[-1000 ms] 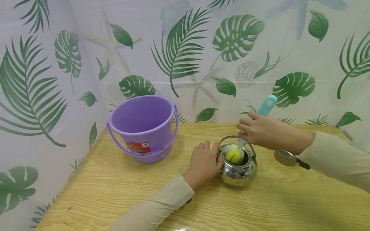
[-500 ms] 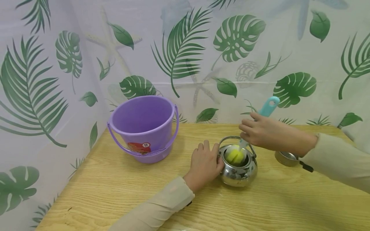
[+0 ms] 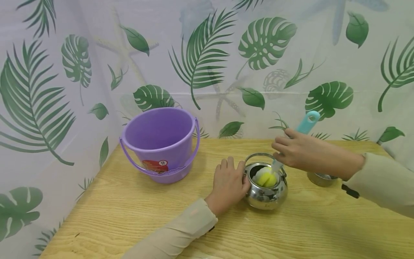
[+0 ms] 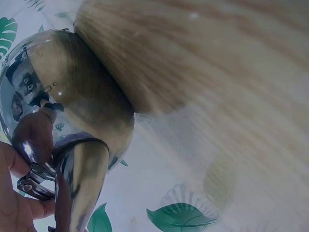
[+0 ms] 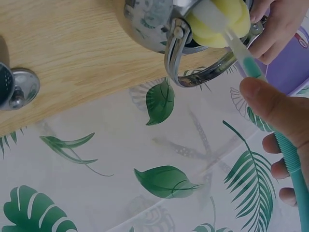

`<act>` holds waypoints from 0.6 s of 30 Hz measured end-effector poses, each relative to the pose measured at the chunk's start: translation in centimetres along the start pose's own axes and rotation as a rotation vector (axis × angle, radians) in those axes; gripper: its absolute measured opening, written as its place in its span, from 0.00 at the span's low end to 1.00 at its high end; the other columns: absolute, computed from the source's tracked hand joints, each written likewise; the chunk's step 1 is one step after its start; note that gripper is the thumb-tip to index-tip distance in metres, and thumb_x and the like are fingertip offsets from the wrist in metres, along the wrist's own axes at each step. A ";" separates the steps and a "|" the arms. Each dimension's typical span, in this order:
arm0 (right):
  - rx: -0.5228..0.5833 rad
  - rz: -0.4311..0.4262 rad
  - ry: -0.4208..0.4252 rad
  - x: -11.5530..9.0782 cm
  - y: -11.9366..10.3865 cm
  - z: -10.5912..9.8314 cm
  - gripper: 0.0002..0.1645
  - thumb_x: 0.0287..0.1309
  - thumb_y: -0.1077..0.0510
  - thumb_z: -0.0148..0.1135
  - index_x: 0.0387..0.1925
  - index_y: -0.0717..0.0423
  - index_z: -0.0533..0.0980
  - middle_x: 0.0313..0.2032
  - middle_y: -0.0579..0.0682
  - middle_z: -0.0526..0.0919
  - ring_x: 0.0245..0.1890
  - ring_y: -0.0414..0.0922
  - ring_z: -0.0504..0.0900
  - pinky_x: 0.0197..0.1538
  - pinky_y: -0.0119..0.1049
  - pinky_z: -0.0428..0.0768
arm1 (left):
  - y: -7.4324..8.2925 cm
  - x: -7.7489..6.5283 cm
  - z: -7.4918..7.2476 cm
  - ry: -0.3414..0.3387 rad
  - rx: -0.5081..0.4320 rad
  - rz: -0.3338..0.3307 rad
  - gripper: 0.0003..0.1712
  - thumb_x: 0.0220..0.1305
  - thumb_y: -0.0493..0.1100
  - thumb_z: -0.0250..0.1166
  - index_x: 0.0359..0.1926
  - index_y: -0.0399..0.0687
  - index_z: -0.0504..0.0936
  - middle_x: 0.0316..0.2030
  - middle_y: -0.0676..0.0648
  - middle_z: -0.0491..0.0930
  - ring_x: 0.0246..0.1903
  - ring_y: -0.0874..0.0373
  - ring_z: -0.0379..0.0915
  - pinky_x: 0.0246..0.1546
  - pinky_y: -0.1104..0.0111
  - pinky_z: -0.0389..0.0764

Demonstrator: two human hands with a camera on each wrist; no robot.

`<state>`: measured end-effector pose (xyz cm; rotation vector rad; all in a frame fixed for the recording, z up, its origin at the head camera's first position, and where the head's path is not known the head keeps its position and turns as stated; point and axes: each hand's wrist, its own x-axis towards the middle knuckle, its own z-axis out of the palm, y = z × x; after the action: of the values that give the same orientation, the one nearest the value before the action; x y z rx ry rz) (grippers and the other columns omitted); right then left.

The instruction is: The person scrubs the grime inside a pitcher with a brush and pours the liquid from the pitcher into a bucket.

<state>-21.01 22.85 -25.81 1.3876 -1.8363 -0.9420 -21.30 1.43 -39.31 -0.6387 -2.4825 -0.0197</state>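
A shiny round steel teapot (image 3: 266, 198) stands on the table without its lid, its hoop handle raised. My left hand (image 3: 228, 185) holds its left side; in the left wrist view fingers (image 4: 41, 208) lie around the handle joint beside the spout (image 4: 82, 179). My right hand (image 3: 299, 151) grips the turquoise handle of a sponge bottle brush (image 3: 307, 123), tilted to the upper right. The brush's yellow and white sponge head (image 3: 266, 179) sits inside the teapot's opening. In the right wrist view the thumb presses along the brush handle (image 5: 288, 154), with the other fingers curled beneath.
A purple bucket (image 3: 184, 154) with its handle lowered stands left of the teapot. Right of it, partly behind the right forearm, is a round metal piece (image 3: 320, 180); the right wrist view shows a knobbed lid (image 5: 26, 87) beside a perforated strainer (image 5: 5, 84). A leaf-print curtain (image 3: 220, 54) hangs behind.
My right hand and the brush have shifted right and slightly down, carrying the sponge head from the left to the right side of the opening. My left hand and the teapot stay put.
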 end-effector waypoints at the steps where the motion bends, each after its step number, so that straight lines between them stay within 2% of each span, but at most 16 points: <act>1: 0.007 0.002 0.001 0.0 0.0 0.0 0.19 0.31 0.56 0.77 0.30 0.48 0.79 0.27 0.50 0.71 0.28 0.45 0.63 0.35 0.38 0.63 | 0.0 0.0 0.0 -0.003 0.000 -0.001 0.13 0.58 0.54 0.55 0.38 0.52 0.74 0.31 0.49 0.70 0.28 0.57 0.64 0.27 0.70 0.66; 6: 0.027 0.011 0.014 0.1 -0.1 -0.1 0.19 0.31 0.56 0.77 0.31 0.47 0.79 0.27 0.49 0.71 0.29 0.45 0.63 0.35 0.38 0.63 | 0.0 0.0 -0.1 -0.013 0.003 -0.004 0.13 0.59 0.55 0.55 0.38 0.53 0.73 0.31 0.49 0.70 0.28 0.57 0.64 0.28 0.70 0.66; 13: 0.025 0.002 -0.015 0.6 -0.2 -0.4 0.19 0.32 0.57 0.77 0.32 0.47 0.80 0.30 0.49 0.74 0.33 0.45 0.69 0.37 0.38 0.66 | 0.1 0.1 -0.1 -0.030 -0.006 -0.008 0.14 0.59 0.55 0.55 0.40 0.53 0.73 0.31 0.49 0.69 0.28 0.57 0.65 0.27 0.70 0.65; 18: 0.019 0.000 0.014 1.0 -0.2 -0.1 0.17 0.34 0.56 0.77 0.30 0.49 0.80 0.31 0.49 0.75 0.34 0.46 0.71 0.38 0.38 0.68 | 0.1 0.0 -0.2 -0.047 0.000 -0.009 0.14 0.60 0.55 0.55 0.40 0.53 0.73 0.31 0.50 0.69 0.28 0.57 0.64 0.27 0.70 0.64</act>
<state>-21.09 21.80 -25.86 1.4026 -1.8394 -0.9142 -21.19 1.51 -39.14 -0.6353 -2.5306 -0.0087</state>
